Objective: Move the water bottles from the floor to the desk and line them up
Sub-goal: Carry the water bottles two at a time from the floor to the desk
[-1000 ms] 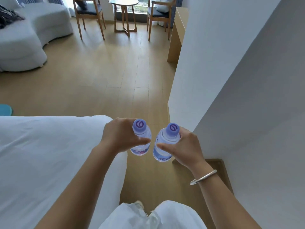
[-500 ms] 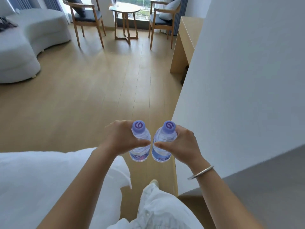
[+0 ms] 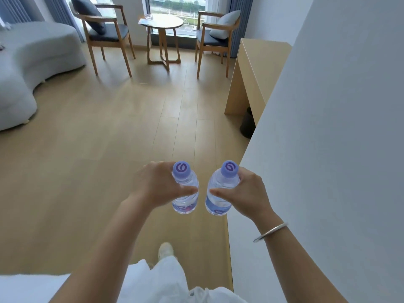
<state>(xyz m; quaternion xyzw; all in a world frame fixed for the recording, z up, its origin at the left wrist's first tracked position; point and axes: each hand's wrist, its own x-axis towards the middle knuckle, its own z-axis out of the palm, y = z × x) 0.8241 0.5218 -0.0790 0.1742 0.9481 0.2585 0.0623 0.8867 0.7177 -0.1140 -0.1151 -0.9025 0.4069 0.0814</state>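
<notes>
I carry two small clear water bottles with purple caps, upright, side by side over the wooden floor. My left hand grips the left bottle around its body. My right hand, with a silver bangle on the wrist, grips the right bottle the same way. The bottles are a small gap apart. A light wooden desk stands ahead on the right against the wall, its far part hidden by the white wall.
A white wall runs along my right. Ahead stand a round side table between two wooden chairs, and a grey sofa at left. A dark bin sits under the desk. White bedding lies at bottom left.
I have walked forward past the bed; the desk, chairs and table came closer. Both hands still hold their bottles, now slightly further apart.
</notes>
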